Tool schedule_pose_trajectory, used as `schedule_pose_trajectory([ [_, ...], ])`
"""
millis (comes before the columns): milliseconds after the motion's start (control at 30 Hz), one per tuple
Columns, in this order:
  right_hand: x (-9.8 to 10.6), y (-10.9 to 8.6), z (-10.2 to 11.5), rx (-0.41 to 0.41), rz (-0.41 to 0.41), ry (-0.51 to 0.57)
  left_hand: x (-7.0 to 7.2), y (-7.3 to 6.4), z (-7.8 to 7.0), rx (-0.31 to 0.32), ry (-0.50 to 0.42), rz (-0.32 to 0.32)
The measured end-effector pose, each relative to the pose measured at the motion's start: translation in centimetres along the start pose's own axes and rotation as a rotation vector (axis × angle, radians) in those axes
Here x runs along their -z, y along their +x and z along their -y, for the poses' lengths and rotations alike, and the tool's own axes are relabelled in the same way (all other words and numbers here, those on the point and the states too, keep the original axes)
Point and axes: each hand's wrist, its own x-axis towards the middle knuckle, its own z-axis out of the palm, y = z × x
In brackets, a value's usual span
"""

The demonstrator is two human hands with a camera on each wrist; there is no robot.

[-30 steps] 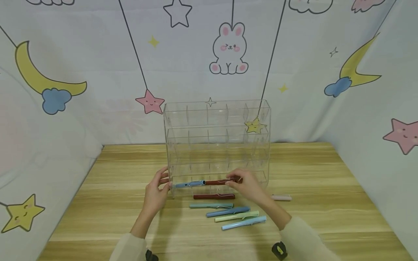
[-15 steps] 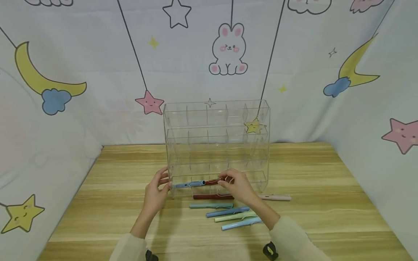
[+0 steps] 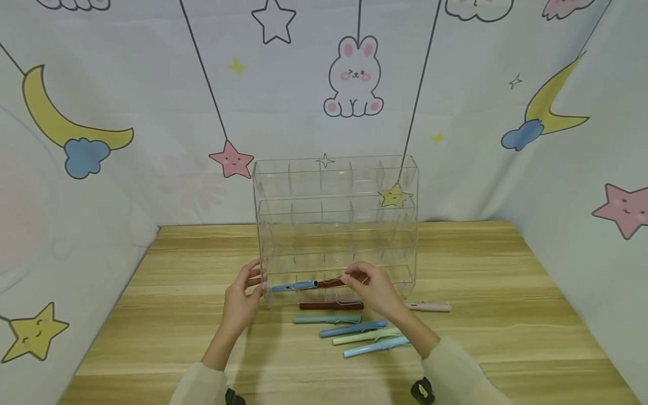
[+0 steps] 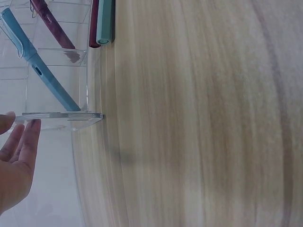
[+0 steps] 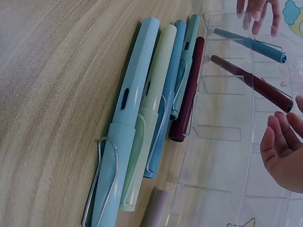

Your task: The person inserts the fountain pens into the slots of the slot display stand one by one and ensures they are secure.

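In the head view, my left hand (image 3: 244,295) holds the left side panel of a clear acrylic pen organizer (image 3: 338,224), thumb in front and fingers behind. A blue pen (image 4: 49,78) leans in the organizer's lowest row near that panel. Beside it a dark red pen (image 5: 253,84) leans in the same row. My right hand (image 5: 286,153) is at the capped end of the dark red pen, its fingers loosely bent and spread from the thumb; whether they touch the cap is hard to tell.
On the wooden table (image 3: 192,281), before the organizer, lie another dark red pen (image 3: 331,305), a teal pen (image 3: 326,319), a darker blue pen (image 3: 352,328), a pale green pen (image 3: 365,336) and a light blue pen (image 3: 376,346). A pale pinkish pen (image 3: 429,307) lies to the right.
My right hand moved left with the dark red pen, then drew back slightly right, its fingers loosening at the pen's end. My left hand stayed on the organizer.
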Motion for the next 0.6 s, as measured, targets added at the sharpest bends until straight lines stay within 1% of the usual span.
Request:
schedule_pose_trajectory([
  [267,0.23,-0.24,-0.03,0.003,0.049,0.018,-0.06,0.02,-0.01,0.02,0.007,0.003],
  [600,0.27,-0.31,-0.29,0.046,0.052,0.009,-0.04,-0.07,-0.21,0.038,-0.017,0.016],
])
